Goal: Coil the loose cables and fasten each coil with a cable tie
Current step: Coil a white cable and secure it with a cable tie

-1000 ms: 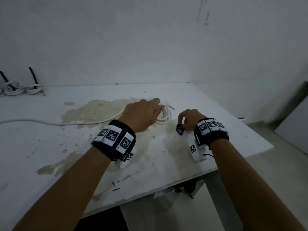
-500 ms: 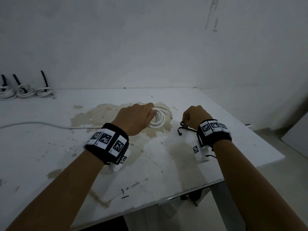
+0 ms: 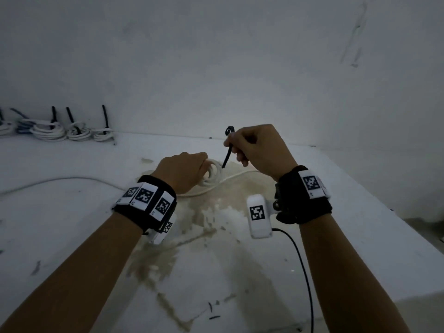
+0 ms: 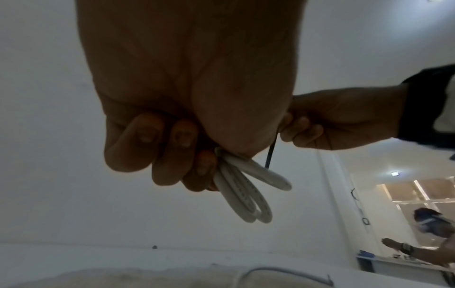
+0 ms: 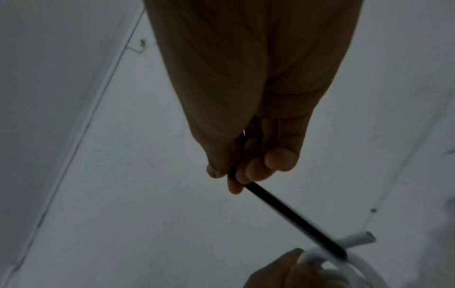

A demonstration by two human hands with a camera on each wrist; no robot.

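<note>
Black plastic, the cable tie [image 3: 227, 150] sits pinched between your right hand's [image 3: 258, 150] thumb and fingers, tip pointing down at the coil. Your left hand [image 3: 183, 171] is curled tight round the white cable coil [image 3: 213, 174], mid-frame, with its uncoiled tail [image 3: 60, 181] trailing off left across the table [image 3: 360, 224]. Finished coils [image 3: 60, 131] sit upper left. Loosen that left fist and the loops likely spring apart; the tie's head looks bent, though it's blurry.
</note>
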